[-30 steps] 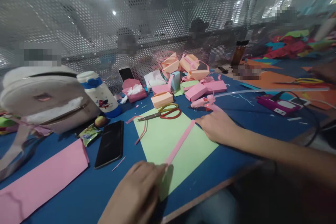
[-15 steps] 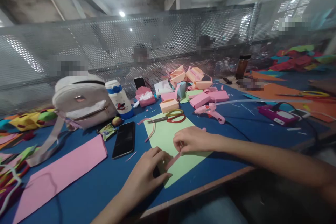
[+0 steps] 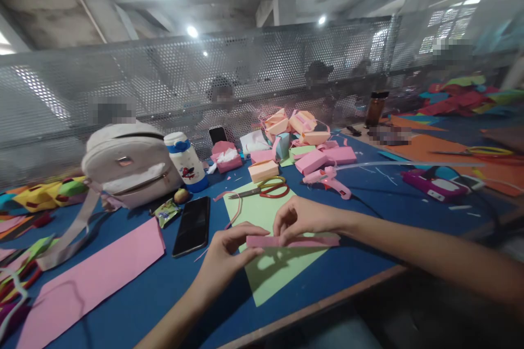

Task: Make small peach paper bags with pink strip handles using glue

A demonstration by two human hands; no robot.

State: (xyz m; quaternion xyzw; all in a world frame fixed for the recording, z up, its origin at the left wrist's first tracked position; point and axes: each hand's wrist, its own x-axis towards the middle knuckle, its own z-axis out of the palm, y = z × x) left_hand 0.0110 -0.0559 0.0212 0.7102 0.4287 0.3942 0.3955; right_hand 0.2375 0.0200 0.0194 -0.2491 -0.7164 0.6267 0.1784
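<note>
On our blue table, a green sheet lies beneath the pink strip, perhaps as backing. Our right hand pinches the strip mid-length, likely steadying it; our left hand's finger and thumb stand apart around one end, contact unclear.

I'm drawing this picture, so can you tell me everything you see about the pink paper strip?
The pink paper strip is long, narrow, plain and fairly straight, and looks like stiff paper. It stretches nearly level across the picture, over the light green sheet. The right hand pinches it near its middle. Its left end is between the thumb and fingers of the left hand, though I can't tell how firmly they touch it. No hand holds its right end.
</note>
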